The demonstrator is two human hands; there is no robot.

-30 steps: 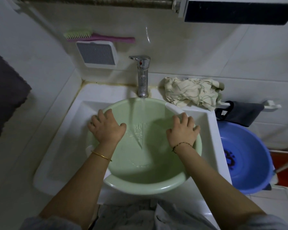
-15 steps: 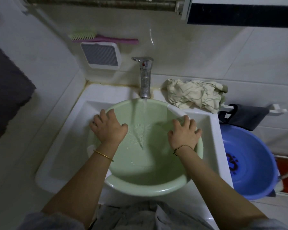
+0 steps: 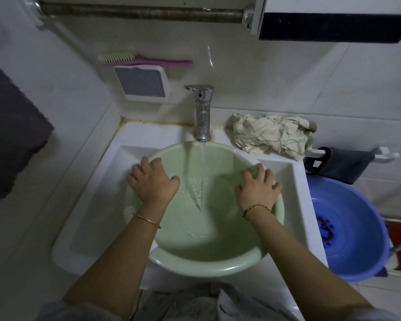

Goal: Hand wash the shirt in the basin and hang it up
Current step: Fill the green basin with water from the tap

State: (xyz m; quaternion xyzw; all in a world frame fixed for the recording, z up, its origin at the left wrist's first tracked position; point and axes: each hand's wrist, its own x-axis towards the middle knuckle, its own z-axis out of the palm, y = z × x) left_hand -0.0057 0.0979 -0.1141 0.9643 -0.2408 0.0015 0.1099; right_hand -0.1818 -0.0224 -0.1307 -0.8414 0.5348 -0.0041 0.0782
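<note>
Filling a pale green round plastic basin w/ water: that looks to be the step in hand, judged from the running stream and the shallow pool. The basin sits inside a white rectangular ceramic sink, centre of view. A chrome single-lever tap stands at 12 o'clock of the basin, and its stream lands just past the basin's middle.

The left hand rests on the basin rim at approx 10 o'clock, fingers curled over the edge, thumb inside. It has a thin gold bangle on the wrist. The right hand rests on the rim at approx 2 o'clock, fingers spread and bent over the edge. It has a dark cord bracelet. Both hands grip the basin; neither holds cloth.

The shirt, a crumpled cream fabric bundle w/ thin green stripes, lies dry-looking on the sink ledge at 1 o'clock of the basin, just beside the tap, not yet in water.

Doing this step well, in my judgement:
- Keep both hands steady so the basin stays level under the stream and doesn't slide on the sink.
- Fill enough to cover the shirt, but leave room so that scrubbing doesn't slop water over the rim.
- Shut the tap before reaching for the shirt.

Also in view: a blue round plastic tub on the floor at 3 o'clock, and a pink-handled scrub brush w/ green bristles on a wall unit at 11 o'clock.
</note>
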